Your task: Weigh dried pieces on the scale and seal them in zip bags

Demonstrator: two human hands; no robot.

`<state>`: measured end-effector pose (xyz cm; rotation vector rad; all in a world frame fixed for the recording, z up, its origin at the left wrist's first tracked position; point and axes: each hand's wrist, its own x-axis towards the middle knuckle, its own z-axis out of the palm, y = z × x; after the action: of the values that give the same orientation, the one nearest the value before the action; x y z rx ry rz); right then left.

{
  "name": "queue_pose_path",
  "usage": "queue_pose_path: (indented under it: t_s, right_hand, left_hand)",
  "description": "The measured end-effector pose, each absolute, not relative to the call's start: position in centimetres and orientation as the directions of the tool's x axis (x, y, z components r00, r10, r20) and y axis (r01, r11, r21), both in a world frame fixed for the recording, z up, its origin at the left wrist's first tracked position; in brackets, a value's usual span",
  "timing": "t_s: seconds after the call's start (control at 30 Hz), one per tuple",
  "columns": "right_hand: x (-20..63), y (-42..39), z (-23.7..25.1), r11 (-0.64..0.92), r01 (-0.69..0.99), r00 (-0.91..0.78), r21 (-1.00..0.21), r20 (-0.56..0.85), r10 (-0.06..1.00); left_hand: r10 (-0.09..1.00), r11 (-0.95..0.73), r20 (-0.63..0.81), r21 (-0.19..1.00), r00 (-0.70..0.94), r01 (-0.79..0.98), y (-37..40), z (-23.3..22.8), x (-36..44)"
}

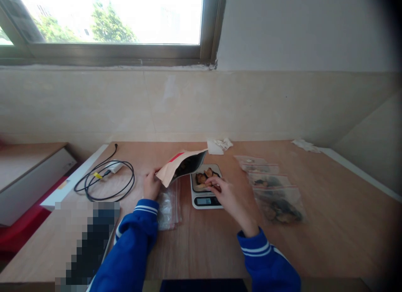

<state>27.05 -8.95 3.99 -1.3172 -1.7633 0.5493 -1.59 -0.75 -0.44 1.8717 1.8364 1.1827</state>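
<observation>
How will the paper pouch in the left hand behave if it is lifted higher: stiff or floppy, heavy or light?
The pouch probably holds its shape: its open mouth stays wide with only the left hand at one end. It seems light, held by the fingertips. Tilted over the scale, its contents might slide out.

Both arms come in from the bottom of the frame in blue sleeves with white-striped cuffs, forearms angled up and slightly inward. The left hand sits further out with the fingers curled shut in a pinch, knuckles facing up, wrist pretty much straight. The right hand is stretched forward and turned to the left, back of the hand up, fingers bent down and loosely bunched at the tips, and you can't really see if anything's pinched between them.
</observation>
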Motion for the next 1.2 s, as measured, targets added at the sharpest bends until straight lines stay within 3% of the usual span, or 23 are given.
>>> queue_pose_path:
  t_s: [0.2,0.33,0.57,0.77,0.87,1.07,1.2]
  right_hand:
    - [26.0,-7.7,1.4,0.458,0.682,-0.113,-0.570,0.537,0.836]
    - [25.9,-7.4,0.5,0.487,0.703,-0.099,-0.518,0.607,0.789]
    - [27.2,-8.7,1.6,0.444,0.601,0.047,-0.665,0.584,0.810]
    - [29.8,-8.1,1.1,0.168,0.499,0.391,-0.850,0.394,0.832]
    - [30.2,-7.3,1.0,0.104,0.504,0.443,-0.857,0.360,0.821]
    - [28.6,-6.1,1.0,0.115,0.489,0.465,-0.864,0.370,0.804]
    - [28.0,-5.9,0.0,0.078,0.568,0.477,-0.819,0.405,0.780]
  left_hand:
    - [0.928,-0.172,0.355,0.677,-0.113,0.716,-0.9,-0.3,-1.7]
    - [0.929,-0.162,0.350,0.677,-0.119,0.718,-0.9,-0.3,-1.7]
    - [0.930,-0.132,0.338,0.670,-0.142,0.731,-1.0,-0.1,-1.5]
    - [0.934,-0.127,0.329,0.670,-0.140,0.731,-1.1,0.0,-1.5]
    - [0.932,-0.132,0.335,0.676,-0.142,0.725,-1.0,-0.1,-1.5]
    - [0.931,-0.153,0.342,0.688,-0.131,0.710,-0.9,-0.3,-1.6]
    - [0.927,-0.144,0.346,0.685,-0.145,0.714,-0.9,-0.3,-1.5]
